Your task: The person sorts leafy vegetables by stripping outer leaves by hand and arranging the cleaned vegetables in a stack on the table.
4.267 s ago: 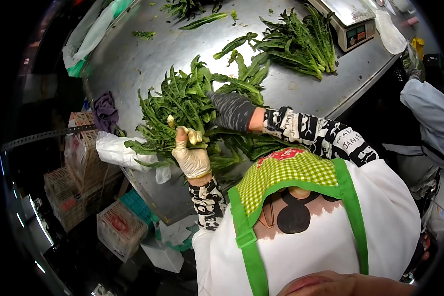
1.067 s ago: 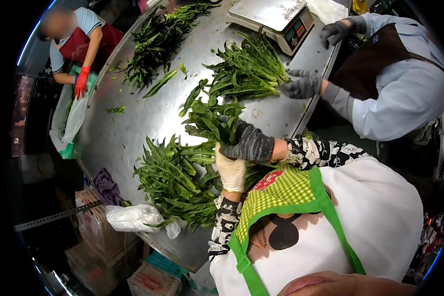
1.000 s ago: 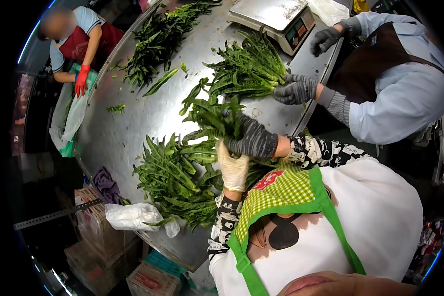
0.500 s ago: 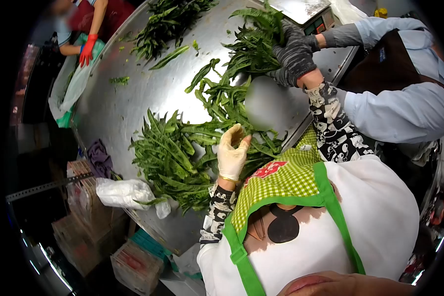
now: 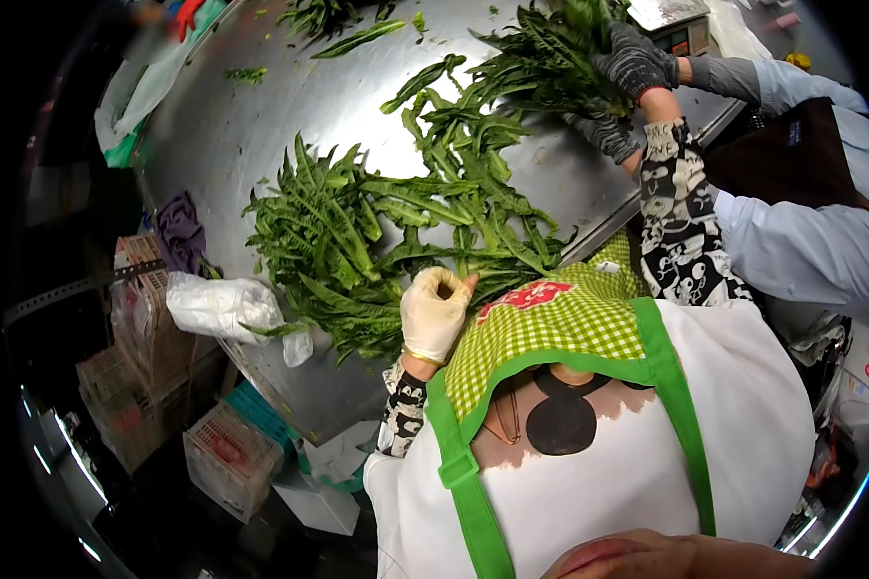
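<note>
My left hand point(image 5: 433, 315), in a pale thin glove with a bare fingertip showing, is curled into a ring with nothing visible in it. It rests just beside the pile of long leafy greens point(image 5: 319, 222) at the table's near edge. My right hand point(image 5: 639, 64), in a grey knitted glove with a red cuff, is closed at the base of a dark bunch of leafy greens point(image 5: 541, 63); its fingertips are partly hidden. A co-worker's grey-gloved hand point(image 5: 603, 133) is just below that bunch. Loose leaves point(image 5: 468, 145) lie between the pile and the bunch.
The metal table point(image 5: 198, 145) carries more greens point(image 5: 323, 14) at its far side. A scale point(image 5: 681, 24) stands at the upper right. White plastic bags point(image 5: 224, 304) and a purple cloth point(image 5: 180, 232) lie at the left edge, above crates point(image 5: 232, 454). A co-worker point(image 5: 792, 203) stands close at right.
My right hand and the bunch have moved up and right in view. My left hand has lowered slightly, its fingers curling tighter. A co-worker's hand now shows separately below the bunch. The view has shifted.
</note>
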A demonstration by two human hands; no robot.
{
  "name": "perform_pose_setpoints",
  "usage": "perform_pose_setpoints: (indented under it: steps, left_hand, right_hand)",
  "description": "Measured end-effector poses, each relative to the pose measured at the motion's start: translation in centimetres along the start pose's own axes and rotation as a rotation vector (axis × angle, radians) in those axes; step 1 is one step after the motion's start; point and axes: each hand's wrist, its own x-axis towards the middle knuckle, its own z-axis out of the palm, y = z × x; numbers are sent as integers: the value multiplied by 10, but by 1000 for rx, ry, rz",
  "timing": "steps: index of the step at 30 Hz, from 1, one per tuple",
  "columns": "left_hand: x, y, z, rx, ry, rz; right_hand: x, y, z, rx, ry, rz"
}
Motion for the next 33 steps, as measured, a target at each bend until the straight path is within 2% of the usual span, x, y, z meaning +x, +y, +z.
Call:
perform_pose_setpoints:
  steps: [3, 4, 6, 7, 8, 10, 13, 14, 16, 17, 18, 20, 21, 22, 24, 25, 28, 30, 31, 32, 33]
  left_hand:
    - [-19, 11, -22, 222, -159, -189]
    - [-24, 7, -21, 176, -172, -216]
    - [-34, -12, -17, 98, -205, -263]
    - [-36, -25, -12, 4, -251, -277]
    - [-42, -65, 7, -168, -211, -276]
    - [-34, -70, 12, -150, -236, -265]
    - [-25, -65, 27, -474, -160, -327]
    - [-18, -60, 24, -369, -264, -335]
    - [-10, -40, 25, -608, -264, -387]
    - [-5, -40, 31, -888, -286, -415]
    - [-1, -35, 27, -927, -279, -535]
    - [6, -17, 28, -1171, -228, -691]
    - [12, -19, 29, -1215, -239, -669]
    - [17, -24, 33, -1263, -252, -650]
    - [25, -21, 39, -1313, -259, -614]
    - [26, -14, 38, -1313, -251, -601]
    - [37, -3, 42, -1287, -258, -631]
    - [43, 2, 44, -1242, -251, -667]
    - [42, 8, 40, -1300, -266, -608]
    - [47, -2, 59, -1321, -165, -487]
    - [45, 13, 45, -1344, -222, -409]
  right_hand:
    - [0, 1, 32, -53, -30, 68]
    - [-6, -18, 9, -101, -34, 148]
    - [-26, -49, -26, 100, 343, 8]
    - [-27, -64, -24, 172, 417, -167]
    - [-28, -80, -20, 239, 495, -337]
    - [-31, -127, -15, 483, 309, -624]
    - [-16, -196, 10, 222, -150, -483]
    - [-4, -208, 21, 165, -292, -426]
    - [9, -220, 42, 51, -355, -354]
    - [18, -218, 66, 39, -308, -337]
    - [17, -214, 65, 78, -367, -315]
    - [11, -212, 46, 106, -427, -417]
    - [0, -209, 42, 131, -456, -531]
    - [-16, -198, 60, 275, -351, -667]
    - [-61, -190, 36, 330, -467, -633]
    - [-86, -183, 30, 263, -442, -635]
    - [-141, -168, 19, 449, -577, -478]
    - [-182, -155, 65, 613, -295, -592]
    - [-197, -154, 82, 720, -358, -529]
    - [-210, -156, 94, 833, -431, -476]
    - [-214, -160, 91, 1026, -546, -395]
